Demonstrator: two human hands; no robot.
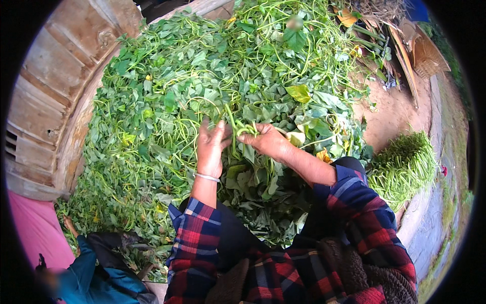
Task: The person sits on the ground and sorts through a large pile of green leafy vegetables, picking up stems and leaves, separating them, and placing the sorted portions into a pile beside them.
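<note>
A: Biggest first. The heap of leafy green vines (202, 91) fills most of the view, piled against a wooden plank wall (50, 96) on the left. It looks largely unsorted: leaves and stems tangled together.

B: And the finished side?

A: A much smaller bundle of stripped green stems (405, 167) lies on bare ground to the right, well apart from the heap. Judging by the two sizes, only a small share is done; most remains.

B: Hands?

A: Both sit at the near edge of the heap. The left hand (210, 147), a thin bangle (207, 177) at the wrist, has fingers together, pressed against a few stems (234, 126). The right hand (268, 141) is closed around the same stems just beside it.

B: Anyone else?

A: A person in a blue sleeve (86, 268) at lower left, low beside the heap; their hands I cannot make out.
</note>
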